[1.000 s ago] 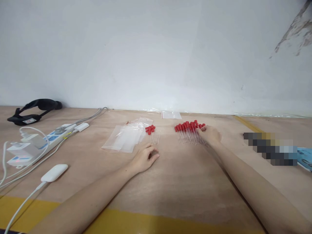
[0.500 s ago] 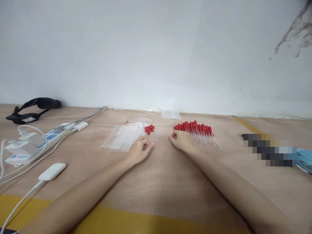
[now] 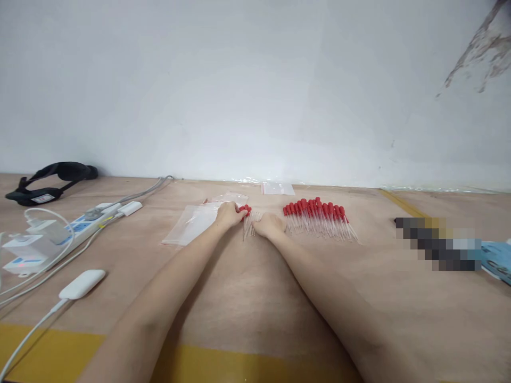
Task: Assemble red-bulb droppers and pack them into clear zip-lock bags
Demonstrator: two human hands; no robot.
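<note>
My left hand is closed at the small group of red rubber bulbs, its fingertips pinched on one of them. Beside it, my right hand pinches at the upper right of a few thin clear glass dropper tubes lying side by side; the fingers partly hide what they hold. Right of my hands, a row of droppers with red bulbs lies fanned out, bulbs toward the wall and clear tips toward me. Clear plastic zip bags lie under and left of my left hand.
Another small clear bag lies by the wall. On the left are a power strip with chargers and cables, a white oval device and a black headset strap. A blurred dark object and a blue packet lie right.
My left hand has moved up and away from me to the loose red bulbs. My right hand has shifted left from the dropper row to the bare glass tubes.
</note>
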